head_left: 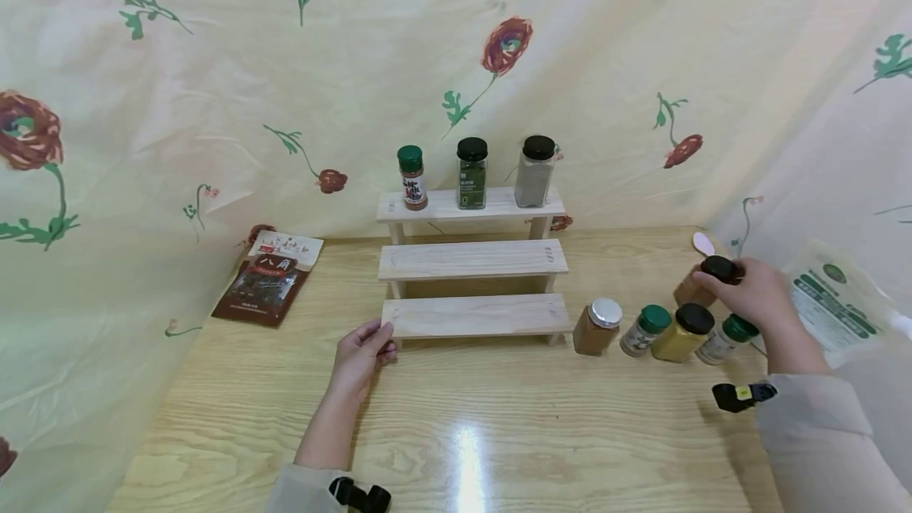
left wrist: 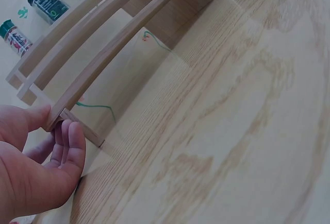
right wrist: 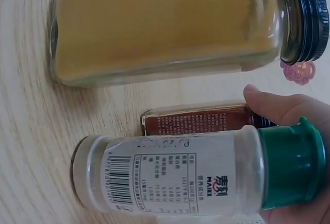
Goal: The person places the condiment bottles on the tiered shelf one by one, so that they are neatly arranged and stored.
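My left hand point(head_left: 359, 361) grips the left end of the lowest step of a three-tier wooden rack point(head_left: 473, 260), thumb on top and fingers curled beneath in the left wrist view. To the right, my right hand point(head_left: 761, 295) holds a black-lidded jar of reddish-brown spice point(head_left: 689, 290) near its lid. In the right wrist view that jar point(right wrist: 193, 122) is partly hidden behind a white-labelled shaker with a green cap point(right wrist: 291, 165). A black-lidded jar of yellow powder point(head_left: 680, 336) stands close by.
On the top step stand a green-capped shaker point(head_left: 412, 180), a green-labelled jar point(head_left: 473, 176) and a grey-powder jar point(head_left: 534, 175). A silver-lidded jar point(head_left: 597, 329) and another green-capped shaker point(head_left: 644, 331) stand right of the rack. Packets point(head_left: 267, 279) lie at both sides.
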The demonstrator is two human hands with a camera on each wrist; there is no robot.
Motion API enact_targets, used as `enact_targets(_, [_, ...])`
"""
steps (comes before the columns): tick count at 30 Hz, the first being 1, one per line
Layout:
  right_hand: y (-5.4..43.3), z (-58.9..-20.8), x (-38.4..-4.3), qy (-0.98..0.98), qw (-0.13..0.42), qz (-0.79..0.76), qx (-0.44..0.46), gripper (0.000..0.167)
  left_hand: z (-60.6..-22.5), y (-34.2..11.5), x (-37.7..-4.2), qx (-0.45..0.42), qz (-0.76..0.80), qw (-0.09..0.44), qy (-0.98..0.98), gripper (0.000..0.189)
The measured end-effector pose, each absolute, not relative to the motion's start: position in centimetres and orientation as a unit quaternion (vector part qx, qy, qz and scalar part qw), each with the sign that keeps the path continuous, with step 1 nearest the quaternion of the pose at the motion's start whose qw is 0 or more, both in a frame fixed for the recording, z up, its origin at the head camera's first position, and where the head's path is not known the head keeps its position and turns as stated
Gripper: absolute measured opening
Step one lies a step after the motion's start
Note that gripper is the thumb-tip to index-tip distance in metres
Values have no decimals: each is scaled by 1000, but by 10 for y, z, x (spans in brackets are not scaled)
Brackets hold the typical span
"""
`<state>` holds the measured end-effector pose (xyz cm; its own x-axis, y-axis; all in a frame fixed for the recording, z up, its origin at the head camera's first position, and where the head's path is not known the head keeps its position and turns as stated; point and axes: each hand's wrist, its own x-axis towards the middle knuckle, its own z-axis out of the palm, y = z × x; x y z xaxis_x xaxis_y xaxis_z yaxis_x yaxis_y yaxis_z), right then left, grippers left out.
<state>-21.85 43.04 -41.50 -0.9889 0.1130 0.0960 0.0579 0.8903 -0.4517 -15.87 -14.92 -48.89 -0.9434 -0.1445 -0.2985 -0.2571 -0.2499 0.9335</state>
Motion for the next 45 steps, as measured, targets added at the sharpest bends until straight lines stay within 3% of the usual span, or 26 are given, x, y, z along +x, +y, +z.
enact_targets(9, [432, -414, -217, -971, 69, 220, -59, 76, -489, -149, -158, -166, 776, 39, 607, 54])
enact_targets(27, [406, -389, -215, -944, 172, 281, 5, 57, -490, -149, -157, -160, 776, 31, 609, 51])
enact_targets(35, [387, -370, -213, -935, 170, 310, 33, 61, -489, -149, -158, -161, 777, 32, 608, 51])
enact_targets(45, [370, -359, -215, -921, 182, 335, 73, 50, -486, -149, -156, -164, 777, 40, 606, 54])
